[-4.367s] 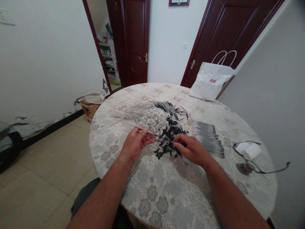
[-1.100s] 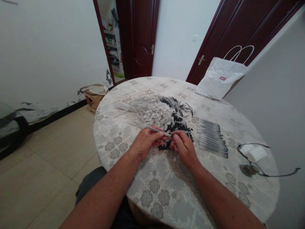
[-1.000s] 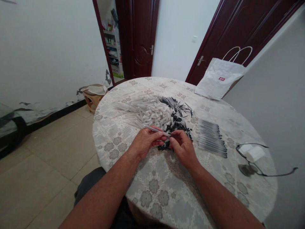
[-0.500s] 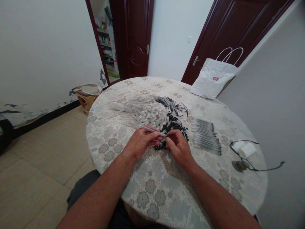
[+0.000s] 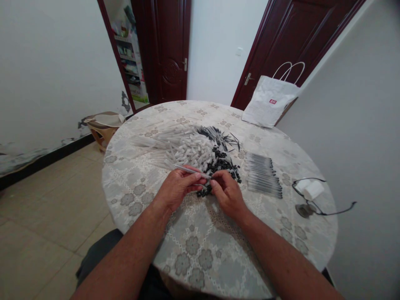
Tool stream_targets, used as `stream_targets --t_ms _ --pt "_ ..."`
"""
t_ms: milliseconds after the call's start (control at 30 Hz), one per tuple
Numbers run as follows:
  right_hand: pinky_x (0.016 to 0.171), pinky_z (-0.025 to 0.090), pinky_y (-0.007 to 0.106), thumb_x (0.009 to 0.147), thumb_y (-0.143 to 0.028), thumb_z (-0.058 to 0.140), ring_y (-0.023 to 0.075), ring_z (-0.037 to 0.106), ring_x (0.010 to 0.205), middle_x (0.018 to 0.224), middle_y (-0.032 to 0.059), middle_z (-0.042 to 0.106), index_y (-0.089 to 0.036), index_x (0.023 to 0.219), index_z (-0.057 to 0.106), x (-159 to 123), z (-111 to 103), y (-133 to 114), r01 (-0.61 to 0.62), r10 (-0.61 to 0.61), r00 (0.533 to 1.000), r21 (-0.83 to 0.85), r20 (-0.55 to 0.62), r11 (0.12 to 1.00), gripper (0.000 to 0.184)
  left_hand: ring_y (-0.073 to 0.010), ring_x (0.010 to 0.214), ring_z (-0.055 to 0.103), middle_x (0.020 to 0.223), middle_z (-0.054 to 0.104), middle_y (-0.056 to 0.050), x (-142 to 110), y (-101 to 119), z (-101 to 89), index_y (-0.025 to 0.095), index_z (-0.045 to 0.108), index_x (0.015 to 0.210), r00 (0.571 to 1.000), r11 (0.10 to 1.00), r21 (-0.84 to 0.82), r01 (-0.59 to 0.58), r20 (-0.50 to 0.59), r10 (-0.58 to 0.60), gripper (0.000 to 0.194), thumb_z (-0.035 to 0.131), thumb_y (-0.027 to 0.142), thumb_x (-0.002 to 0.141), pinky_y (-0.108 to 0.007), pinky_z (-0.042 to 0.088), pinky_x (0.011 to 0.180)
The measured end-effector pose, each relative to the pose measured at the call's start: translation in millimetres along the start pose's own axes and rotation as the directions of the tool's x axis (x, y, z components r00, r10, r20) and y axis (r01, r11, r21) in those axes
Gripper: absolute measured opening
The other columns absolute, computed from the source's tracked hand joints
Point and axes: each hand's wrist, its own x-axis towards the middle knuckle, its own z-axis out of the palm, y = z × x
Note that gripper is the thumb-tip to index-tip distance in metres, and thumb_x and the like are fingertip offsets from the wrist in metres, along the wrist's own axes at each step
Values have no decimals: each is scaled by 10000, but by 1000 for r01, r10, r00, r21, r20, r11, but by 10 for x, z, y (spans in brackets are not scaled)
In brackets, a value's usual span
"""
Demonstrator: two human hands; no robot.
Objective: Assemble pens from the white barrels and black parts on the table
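Observation:
A slim translucent pen barrel (image 5: 190, 171) lies slantwise in my left hand (image 5: 175, 187), pinched between thumb and fingers above the table. My right hand (image 5: 228, 192) is closed, its thumb and fingertips meeting at the barrel's near right end around a small dark pen part, mostly hidden by the fingers. Just beyond the hands sits a heap of small black pen parts (image 5: 223, 162), some of it hidden behind them. White caps (image 5: 195, 150) form a pile against it, with translucent barrels (image 5: 156, 139) spread to the left. Dark-tipped thin pieces (image 5: 215, 134) lie behind.
To the right, a neat row of pens with dark ends (image 5: 264, 175) lies on the patterned tablecloth (image 5: 193, 250). Farther right are eyeglasses (image 5: 315, 210), white blocks (image 5: 312, 188) and a dark round object (image 5: 303, 210). A white paper bag (image 5: 270, 102) stands at the back right.
The whole view has shifted, so the table and hands appear farther left. Both hands keep the same hold at the barrel, with little visible movement against the table.

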Motion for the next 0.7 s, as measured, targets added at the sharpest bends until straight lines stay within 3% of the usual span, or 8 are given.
stream_targets --t_ms 67,233,467,567,700 --pt "691 453 296 1015 -410 509 184 602 738 817 10 652 -248 1011 602 4 -5 -16 14 -13 1000 -45 19 999 186 -206 818 757 920 781 -101 -8 2 9 141 680 941 1000 1000 3 0 3 0 316 880 274 736 -298 619 702" --pt "654 416 292 1063 -442 389 167 567 663 691 1 610 -233 761 579 12 -28 -45 13 -13 997 -3 81 1000 414 -204 802 753 891 776 -92 -21 -15 23 141 687 931 1000 1000 -1 8 27 -8 305 879 271 732 -297 612 687" --pt "654 427 303 1002 -417 534 185 579 686 765 -5 628 -243 1024 581 -22 -28 25 13 -12 999 -9 39 1000 181 -205 819 751 920 772 -95 -10 -42 -2 140 686 941 1000 1000 -9 -2 28 3 305 869 289 746 -314 612 706" --pt "655 418 309 1020 -410 496 186 567 675 743 -3 618 -244 956 585 -20 -32 6 18 -16 999 -42 52 999 199 -199 793 748 891 768 -90 -18 -36 8 139 684 928 999 1000 -12 -2 37 2 313 878 285 731 -313 608 702" --pt "652 410 307 1063 -452 404 177 559 655 688 -4 597 -241 785 569 -10 -31 -23 3 -3 994 2 110 1000 386 -193 787 746 869 761 -85 -30 -27 17 139 686 924 998 1000 -2 4 57 -4 306 876 281 730 -307 604 704"
